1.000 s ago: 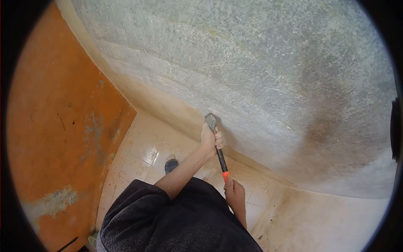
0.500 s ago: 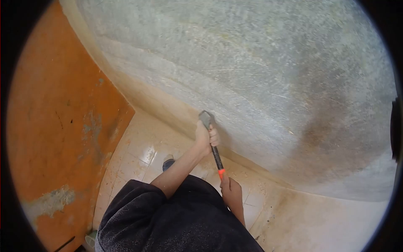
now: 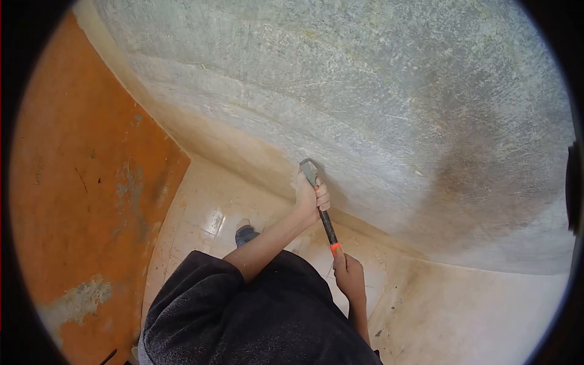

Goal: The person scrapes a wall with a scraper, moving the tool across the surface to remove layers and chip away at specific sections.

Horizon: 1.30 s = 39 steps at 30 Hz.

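The left hand (image 3: 311, 194) has its fingers wrapped around the black-handled tool (image 3: 328, 229) just below its grey head, which points to eleven o'clock beside the scuffed wall (image 3: 365, 109), while the right hand (image 3: 348, 275), at five o'clock, grips its lower end.

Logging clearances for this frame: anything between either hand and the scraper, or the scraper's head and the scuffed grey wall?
Nothing visible. Left hand grips the scraper just below its head; right hand holds it farther down. The head is at the scuffed grey wall; contact unclear.
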Available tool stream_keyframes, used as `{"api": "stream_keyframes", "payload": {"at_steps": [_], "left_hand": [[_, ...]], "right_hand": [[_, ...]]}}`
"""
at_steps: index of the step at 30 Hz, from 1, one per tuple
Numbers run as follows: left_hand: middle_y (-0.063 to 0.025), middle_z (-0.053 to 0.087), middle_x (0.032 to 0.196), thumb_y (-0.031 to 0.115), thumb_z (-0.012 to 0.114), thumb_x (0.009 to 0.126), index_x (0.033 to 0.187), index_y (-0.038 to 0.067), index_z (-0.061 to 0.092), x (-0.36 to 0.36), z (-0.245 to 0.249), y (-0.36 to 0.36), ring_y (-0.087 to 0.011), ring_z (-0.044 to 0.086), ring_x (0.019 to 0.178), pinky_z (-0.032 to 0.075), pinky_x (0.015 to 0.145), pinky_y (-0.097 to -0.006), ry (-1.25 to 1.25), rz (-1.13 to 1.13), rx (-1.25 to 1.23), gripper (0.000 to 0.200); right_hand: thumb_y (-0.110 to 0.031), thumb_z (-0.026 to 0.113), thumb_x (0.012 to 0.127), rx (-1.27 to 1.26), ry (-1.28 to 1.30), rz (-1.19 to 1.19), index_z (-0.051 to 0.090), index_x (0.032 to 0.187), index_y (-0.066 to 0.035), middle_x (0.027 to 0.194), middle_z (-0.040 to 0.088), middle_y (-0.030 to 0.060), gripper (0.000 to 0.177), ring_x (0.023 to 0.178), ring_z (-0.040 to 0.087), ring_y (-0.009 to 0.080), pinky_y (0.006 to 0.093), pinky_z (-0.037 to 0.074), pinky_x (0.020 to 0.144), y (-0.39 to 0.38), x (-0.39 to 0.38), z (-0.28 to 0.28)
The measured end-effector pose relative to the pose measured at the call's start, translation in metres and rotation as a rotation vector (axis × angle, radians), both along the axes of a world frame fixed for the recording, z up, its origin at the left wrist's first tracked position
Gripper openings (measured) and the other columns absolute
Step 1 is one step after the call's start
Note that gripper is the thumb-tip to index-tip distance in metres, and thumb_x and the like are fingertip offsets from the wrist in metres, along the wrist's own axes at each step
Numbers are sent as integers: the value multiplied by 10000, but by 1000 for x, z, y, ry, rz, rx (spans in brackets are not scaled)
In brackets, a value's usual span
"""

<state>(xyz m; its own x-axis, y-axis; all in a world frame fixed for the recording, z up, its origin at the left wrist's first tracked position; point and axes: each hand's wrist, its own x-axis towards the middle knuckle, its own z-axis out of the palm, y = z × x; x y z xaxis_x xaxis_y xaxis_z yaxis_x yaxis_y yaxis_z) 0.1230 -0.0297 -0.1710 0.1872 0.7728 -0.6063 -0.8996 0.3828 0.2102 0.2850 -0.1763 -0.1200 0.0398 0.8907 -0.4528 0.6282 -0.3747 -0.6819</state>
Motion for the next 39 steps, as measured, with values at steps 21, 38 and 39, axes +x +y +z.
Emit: {"api": "stream_keyframes", "payload": {"at_steps": [21, 38, 39], "left_hand": [[51, 216, 504, 555, 166, 983, 731, 173, 392, -26, -30, 0, -105, 174, 377, 198, 379, -308, 264, -181, -70, 511], [52, 226, 502, 456, 304, 960, 705, 185, 406, -26, 7, 7, -107, 195, 376, 200, 374, -298, 117, -106, -76, 386], [51, 228, 502, 448, 306, 964, 706, 184, 408, -33, 0, 10, -109, 198, 377, 205, 374, -300, 90, -80, -42, 383]], "right_hand": [[-449, 408, 1026, 20, 199, -198, 510, 643, -40, 575, 452, 3, 569, 558, 423, 115, 304, 346, 526, -28, -50, -87], [-415, 490, 997, 34, -1, -80, 592, 681, 17, 531, 513, 85, 545, 516, 498, 146, 335, 404, 512, -1, -39, -1], [-415, 490, 997, 29, -3, -75, 592, 681, 17, 531, 513, 85, 545, 516, 498, 146, 335, 404, 512, 0, -38, 1]]}}
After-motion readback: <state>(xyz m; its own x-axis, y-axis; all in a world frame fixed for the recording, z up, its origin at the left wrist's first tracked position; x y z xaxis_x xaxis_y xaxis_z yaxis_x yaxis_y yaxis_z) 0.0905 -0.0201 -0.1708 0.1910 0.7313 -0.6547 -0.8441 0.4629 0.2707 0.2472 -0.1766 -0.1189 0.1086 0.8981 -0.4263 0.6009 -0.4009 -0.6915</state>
